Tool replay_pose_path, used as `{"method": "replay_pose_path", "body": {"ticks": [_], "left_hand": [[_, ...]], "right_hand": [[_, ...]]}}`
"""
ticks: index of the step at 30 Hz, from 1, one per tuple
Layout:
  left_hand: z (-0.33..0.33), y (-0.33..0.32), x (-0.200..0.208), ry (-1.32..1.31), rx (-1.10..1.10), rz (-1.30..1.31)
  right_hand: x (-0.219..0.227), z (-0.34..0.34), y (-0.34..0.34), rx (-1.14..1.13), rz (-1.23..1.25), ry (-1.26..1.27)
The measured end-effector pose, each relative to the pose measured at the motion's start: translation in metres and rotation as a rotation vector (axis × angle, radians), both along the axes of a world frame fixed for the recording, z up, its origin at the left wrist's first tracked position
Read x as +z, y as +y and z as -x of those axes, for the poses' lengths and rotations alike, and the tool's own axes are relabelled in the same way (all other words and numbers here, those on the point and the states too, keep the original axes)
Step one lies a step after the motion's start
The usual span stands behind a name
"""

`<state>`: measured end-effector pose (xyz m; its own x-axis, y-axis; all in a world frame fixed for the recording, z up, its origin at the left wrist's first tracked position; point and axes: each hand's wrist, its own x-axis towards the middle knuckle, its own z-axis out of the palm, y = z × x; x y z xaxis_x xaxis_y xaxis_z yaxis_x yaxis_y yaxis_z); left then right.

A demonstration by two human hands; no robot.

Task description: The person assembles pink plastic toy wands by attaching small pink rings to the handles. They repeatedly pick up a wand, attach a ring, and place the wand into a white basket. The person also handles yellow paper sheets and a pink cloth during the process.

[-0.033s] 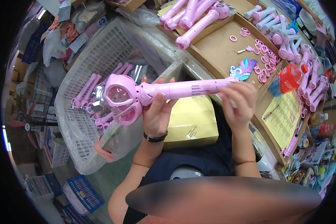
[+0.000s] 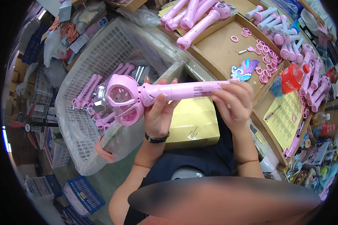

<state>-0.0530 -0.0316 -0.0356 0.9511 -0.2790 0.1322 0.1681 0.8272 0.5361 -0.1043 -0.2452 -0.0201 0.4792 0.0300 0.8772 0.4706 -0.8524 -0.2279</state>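
A pink toy wand [image 2: 184, 90] lies level across the front of me, its round head with a clear globe [image 2: 121, 100] to the left. My left hand [image 2: 158, 112], with a dark band on the wrist, is closed around the wand just below that head. At the handle's right end, the fingers of my right hand [image 2: 233, 100] are curled and pinch the tip, covering it. Just beyond the right hand, a blue and purple wing-shaped piece [image 2: 245, 69] lies by the cardboard tray's edge. Below the wand, a yellow paper packet [image 2: 193, 125] rests on my lap.
A white plastic basket [image 2: 73, 140] lined with clear film holds pink wand parts on the left. The cardboard tray [image 2: 214, 41] holds pink rings [image 2: 266, 60]. More wand handles [image 2: 276, 28], a red-labelled bottle [image 2: 292, 78] and a yellow printed sheet [image 2: 281, 118] stand right.
My right hand has moved slightly left and its fingers have come onto the handle's end. The wand has barely shifted in my left hand.
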Motion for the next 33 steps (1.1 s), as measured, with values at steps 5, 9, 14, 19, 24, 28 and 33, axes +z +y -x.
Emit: {"method": "replay_pose_path", "body": {"ticks": [5, 9, 14, 19, 24, 28, 33], "left_hand": [[0.004, 0.000, 0.000, -0.029, -0.022, -0.054], [0.001, 0.008, 0.002, 0.044, -0.077, -0.074], [-0.001, 0.009, 0.002, 0.056, -0.068, -0.111], [-0.002, 0.002, 0.000, 0.095, -0.067, -0.096], [0.004, 0.000, -0.005, 0.010, -0.074, -0.145], [0.004, 0.010, -0.006, 0.043, -0.111, -0.112], [-0.019, 0.025, -0.004, -0.253, -0.334, -0.004]], "right_hand": [[0.001, -0.021, 0.013, 0.065, 0.107, 0.010], [-0.005, -0.020, 0.007, -0.014, 0.129, 0.076], [-0.011, -0.008, -0.005, -0.121, 0.297, 0.304], [-0.008, -0.004, 0.000, 0.113, 0.386, 0.041], [-0.007, -0.012, 0.011, 0.138, 0.236, 0.241], [-0.010, 0.001, -0.006, 0.047, 0.175, 0.535], [-0.014, 0.051, -0.025, 0.208, -0.053, 1.171]]}}
